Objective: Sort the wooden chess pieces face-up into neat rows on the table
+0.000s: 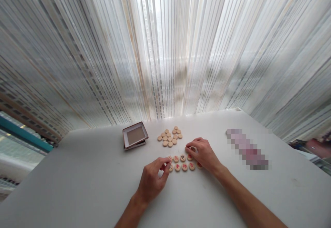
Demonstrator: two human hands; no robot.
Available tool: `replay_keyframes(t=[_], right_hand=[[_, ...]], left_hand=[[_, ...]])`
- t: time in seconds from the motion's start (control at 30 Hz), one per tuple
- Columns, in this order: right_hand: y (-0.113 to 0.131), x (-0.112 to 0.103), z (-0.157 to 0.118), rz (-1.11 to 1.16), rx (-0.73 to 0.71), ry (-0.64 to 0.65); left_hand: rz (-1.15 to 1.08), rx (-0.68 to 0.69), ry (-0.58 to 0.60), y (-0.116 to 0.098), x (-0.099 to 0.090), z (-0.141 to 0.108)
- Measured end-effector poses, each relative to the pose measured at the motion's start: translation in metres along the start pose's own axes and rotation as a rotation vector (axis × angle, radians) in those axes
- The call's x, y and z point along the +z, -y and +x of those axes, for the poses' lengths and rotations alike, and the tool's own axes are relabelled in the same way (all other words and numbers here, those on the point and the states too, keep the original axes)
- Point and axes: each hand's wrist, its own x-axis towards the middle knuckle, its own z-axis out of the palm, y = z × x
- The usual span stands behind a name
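Note:
Two short rows of round wooden Chinese chess pieces point(184, 167) lie face up on the white table, most with red characters and a few with black. My left hand point(153, 176) is at the rows' left end, its thumb and forefinger closed around the end piece point(170, 159) of the back row. Just behind the right part of that row, my right hand point(203, 150) is curled with its fingertips pinched on a chess piece point(192, 148), mostly covered by the fingers. Part of the rows' right end is hidden under this hand.
Behind the rows lies a loose cluster of chess pieces point(170, 139) with plain sides up. An open shallow box point(135, 135) rests on its other half at the back left. A blurred-out pinkish object point(247, 148) lies on the right. Striped sheer curtains point(165, 66) hang along the table's back edge.

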Motion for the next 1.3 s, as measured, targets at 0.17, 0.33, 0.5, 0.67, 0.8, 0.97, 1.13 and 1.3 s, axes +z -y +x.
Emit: replay_keyframes(t=[0.17, 0.33, 0.5, 0.67, 0.8, 0.97, 1.13, 1.3], right_hand=[[0.001, 0.001, 0.0, -0.025, -0.01, 0.002], [-0.001, 0.002, 0.0, -0.017, -0.041, 0.033], [-0.004, -0.004, -0.001, 0.001, -0.03, 0.004], [-0.011, -0.012, -0.002, 0.002, -0.061, 0.03], [-0.012, -0.015, -0.002, -0.022, -0.108, 0.042], [-0.017, -0.022, -0.002, -0.083, -0.104, 0.037], [-0.028, -0.024, -0.003, -0.126, -0.104, 0.054], [-0.028, -0.022, -0.003, -0.085, -0.106, 0.05]], left_hand=[[-0.002, -0.002, 0.0, -0.001, 0.001, 0.001], [0.008, -0.006, 0.006, -0.002, 0.001, 0.002], [0.006, 0.001, -0.027, 0.0, 0.001, 0.003], [0.021, -0.019, -0.048, 0.003, 0.0, 0.004], [0.024, -0.033, -0.053, 0.004, 0.0, 0.005], [0.03, -0.063, -0.076, 0.007, 0.001, 0.005], [0.015, -0.107, -0.086, 0.014, 0.003, 0.006], [0.01, -0.134, -0.097, 0.017, 0.005, 0.006]])
